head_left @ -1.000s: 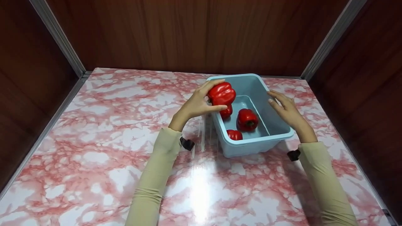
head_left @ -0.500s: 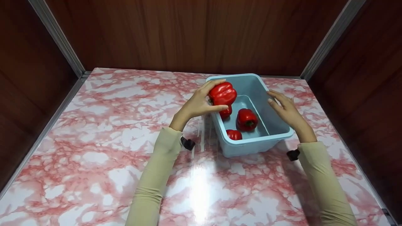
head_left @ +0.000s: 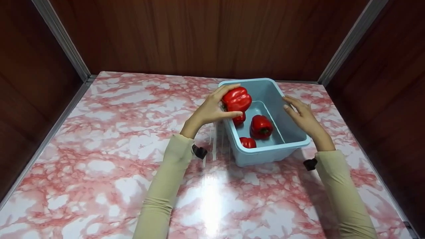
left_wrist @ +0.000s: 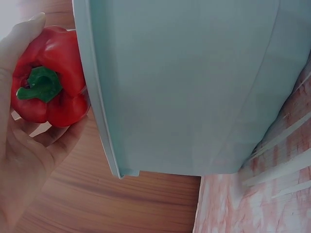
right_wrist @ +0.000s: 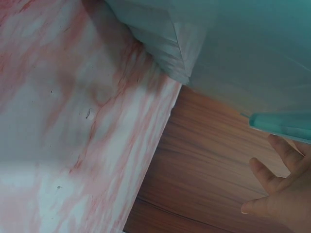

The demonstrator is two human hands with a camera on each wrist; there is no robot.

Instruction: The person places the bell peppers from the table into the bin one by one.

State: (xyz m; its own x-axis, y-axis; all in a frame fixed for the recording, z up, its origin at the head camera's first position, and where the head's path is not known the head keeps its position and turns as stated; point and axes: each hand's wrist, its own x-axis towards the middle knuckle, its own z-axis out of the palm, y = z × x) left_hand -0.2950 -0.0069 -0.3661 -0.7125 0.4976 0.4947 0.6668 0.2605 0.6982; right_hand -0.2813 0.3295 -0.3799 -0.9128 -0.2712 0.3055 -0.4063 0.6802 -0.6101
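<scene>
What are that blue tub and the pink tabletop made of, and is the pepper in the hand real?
The blue tub looks like moulded plastic: thin smooth walls, rolled rim, soft sheen. The tabletop has a pink marble pattern under a glossy finish with a glare streak; stone or laminate, I cannot tell. The pepper in the left hand is shiny with a green stem; real or imitation is unclear.

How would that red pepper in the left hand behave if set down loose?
The red pepper looks glossy, so probably a bit slippery in the left hand. Its rounded, lobed body would likely wobble or roll. It seems firm, keeping its shape under the fingers.
</scene>
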